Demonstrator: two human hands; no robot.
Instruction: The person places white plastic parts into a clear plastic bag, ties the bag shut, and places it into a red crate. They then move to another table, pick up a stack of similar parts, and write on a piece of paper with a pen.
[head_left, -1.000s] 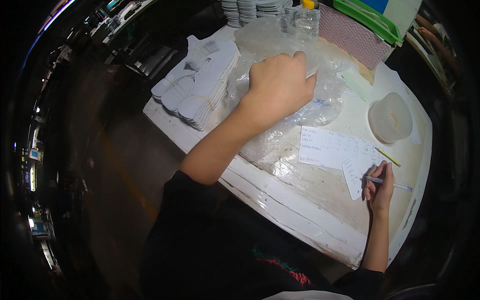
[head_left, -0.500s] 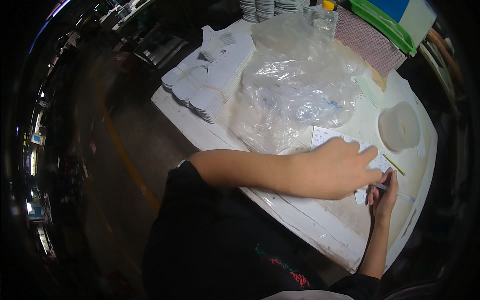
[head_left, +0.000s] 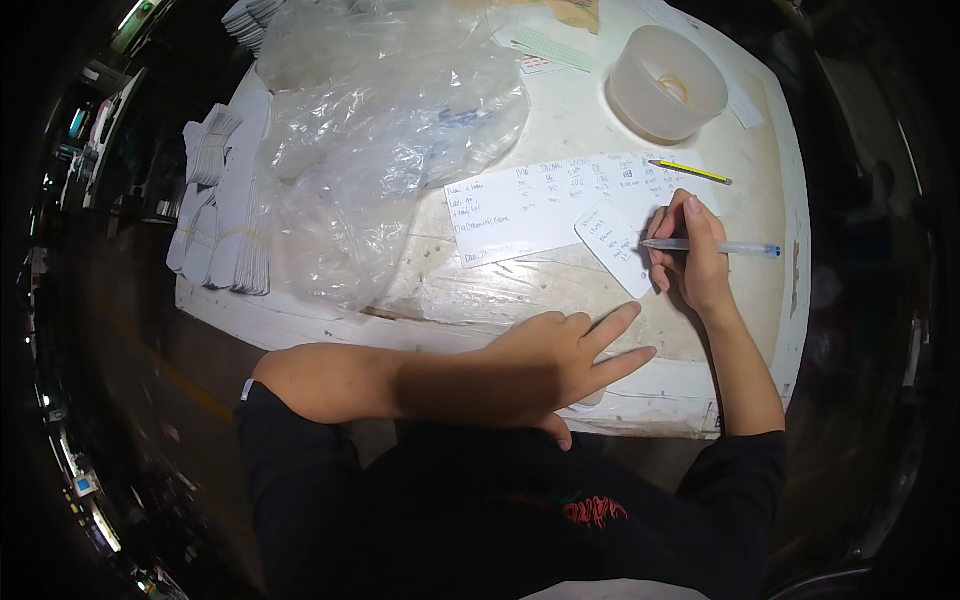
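The right hand (head_left: 703, 268) grips the clear pen (head_left: 735, 247) between its fingers, with the pen tip at the white card (head_left: 610, 245). The card lies on the table (head_left: 480, 290), overlapping the written sheet (head_left: 500, 225). The left hand (head_left: 550, 365) is positioned near the table's front edge, fingers extended and parted. The yellow pencil (head_left: 690, 172) rests on the sheet, near the translucent bowl (head_left: 650, 110).

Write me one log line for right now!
right hand: holds pen, tip at card | left hand: two fingers outstretched, grip unclear | pencil: beyond right hand | tub: beyond pencil | bag: left of paper
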